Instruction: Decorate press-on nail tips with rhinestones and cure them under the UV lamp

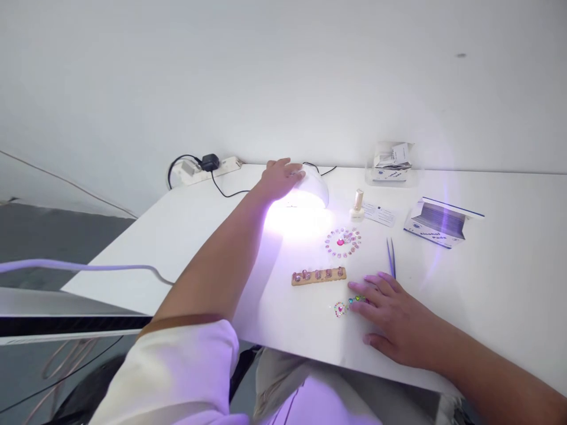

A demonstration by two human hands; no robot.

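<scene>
My left hand (282, 177) rests with its fingers stretched over the top of a white nail lamp (316, 188), which glows brightly underneath. What lies inside the lamp is lost in the glare. My right hand (385, 316) lies open on the table, fingers spread, partly covering some colourful gems (357, 298). Just left of its fingertips is a small ring of gems (340, 309) with a pink one in the middle. Above that sits a tan strip (319, 276) bearing a row of pinkish gems. A larger ring of gems (343, 242) surrounds a pink stone near the lamp.
Tweezers (391, 257) lie beyond my right hand. A polish bottle (357, 206) stands by a printed card (378, 215). An open alcohol pads box (436, 224) is at right, a clear container (390, 165) at the wall. A power strip (217, 167) lies at the back left.
</scene>
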